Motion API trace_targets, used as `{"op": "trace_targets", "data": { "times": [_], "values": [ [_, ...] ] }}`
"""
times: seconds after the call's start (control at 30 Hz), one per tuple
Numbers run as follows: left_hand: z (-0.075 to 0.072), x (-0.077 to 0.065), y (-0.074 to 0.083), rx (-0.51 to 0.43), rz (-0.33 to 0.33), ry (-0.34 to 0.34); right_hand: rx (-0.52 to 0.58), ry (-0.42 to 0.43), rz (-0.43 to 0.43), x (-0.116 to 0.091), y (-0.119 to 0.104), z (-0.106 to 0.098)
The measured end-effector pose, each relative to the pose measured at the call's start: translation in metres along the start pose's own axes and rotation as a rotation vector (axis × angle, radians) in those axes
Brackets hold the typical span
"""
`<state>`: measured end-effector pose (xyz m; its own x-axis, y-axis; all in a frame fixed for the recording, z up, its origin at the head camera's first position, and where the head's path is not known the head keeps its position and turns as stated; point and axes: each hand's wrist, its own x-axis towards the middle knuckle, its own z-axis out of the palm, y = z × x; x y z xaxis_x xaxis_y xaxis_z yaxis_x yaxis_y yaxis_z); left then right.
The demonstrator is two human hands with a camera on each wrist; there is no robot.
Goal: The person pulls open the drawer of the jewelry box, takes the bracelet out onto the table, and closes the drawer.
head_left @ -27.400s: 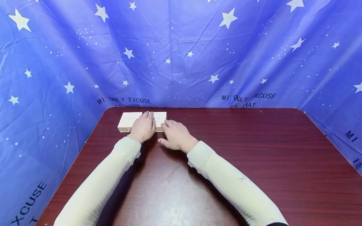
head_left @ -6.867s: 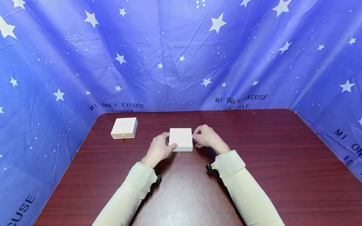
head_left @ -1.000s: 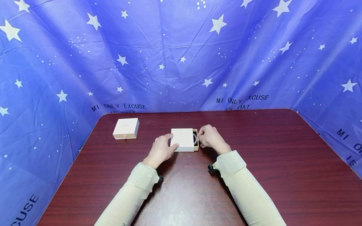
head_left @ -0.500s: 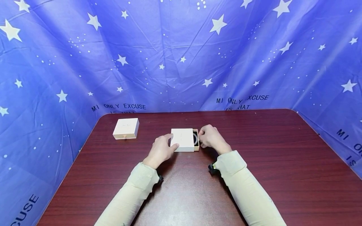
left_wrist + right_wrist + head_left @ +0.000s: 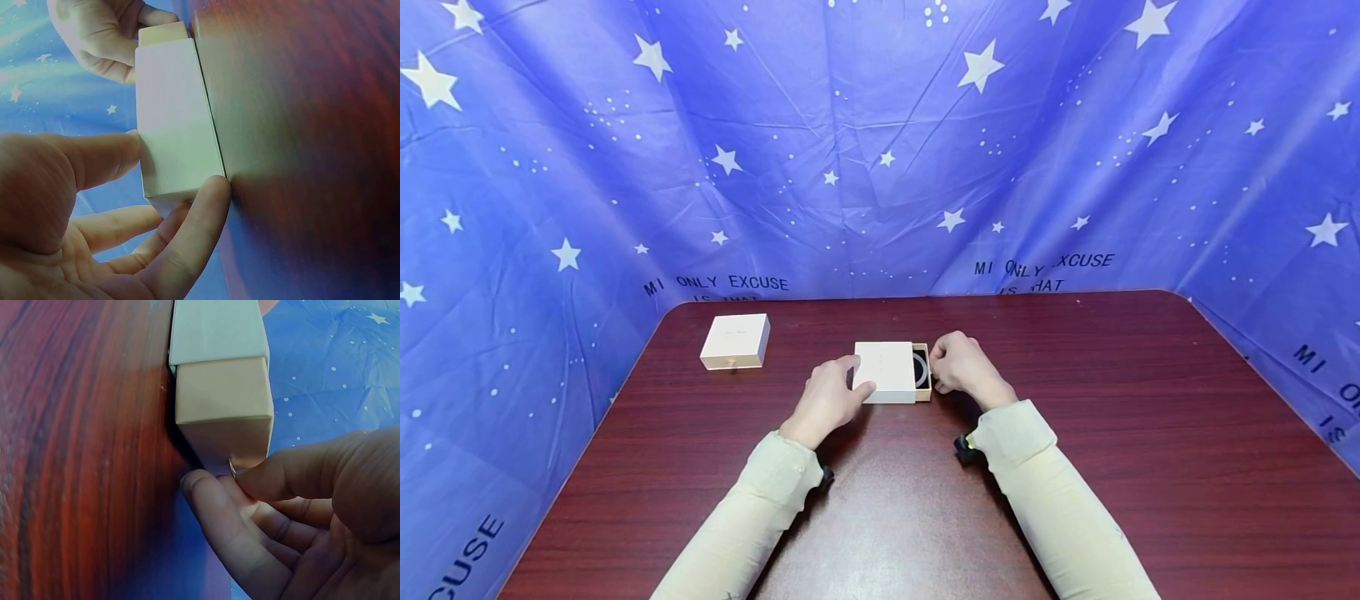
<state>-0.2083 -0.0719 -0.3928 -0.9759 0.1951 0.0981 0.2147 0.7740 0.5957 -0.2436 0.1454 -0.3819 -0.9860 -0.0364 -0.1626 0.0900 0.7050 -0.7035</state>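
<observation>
One table [image 5: 1150,433], two boxes [image 5: 883,367] [image 5: 735,337], two hands [image 5: 826,398] [image 5: 966,368]

Cannot read the tiny print [image 5: 736,333] on the left-hand white square cardboard box [image 5: 730,348]. Can see only an arc of the pale curved band [image 5: 924,369] beside the white square cardboard cover [image 5: 883,365]. Lose both cream fabric sleeves [image 5: 745,510] below the head view.

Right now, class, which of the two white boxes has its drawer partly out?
The box between the left hand and right hand: its tan drawer sticks out toward the right hand. The other box, back left on the table, looks closed.
</observation>
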Motion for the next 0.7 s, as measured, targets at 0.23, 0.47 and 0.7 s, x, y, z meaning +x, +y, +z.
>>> {"op": "trace_targets", "data": {
  "times": [0.23, 0.47, 0.7],
  "values": [
    [0.0008, 0.0005, -0.0001, -0.002, 0.001, 0.000, -0.012, -0.006, -0.009, 0.0007, 0.0035, -0.0008],
    [0.0018, 0.0007, -0.0012, 0.003, 0.017, 0.011, 0.020, 0.003, -0.029, -0.0011, 0.0038, -0.0016],
    [0.0017, 0.0007, -0.0009, 0.005, 0.018, 0.012, 0.030, 0.002, -0.012, -0.0010, 0.0034, -0.0025]
  ]
}}
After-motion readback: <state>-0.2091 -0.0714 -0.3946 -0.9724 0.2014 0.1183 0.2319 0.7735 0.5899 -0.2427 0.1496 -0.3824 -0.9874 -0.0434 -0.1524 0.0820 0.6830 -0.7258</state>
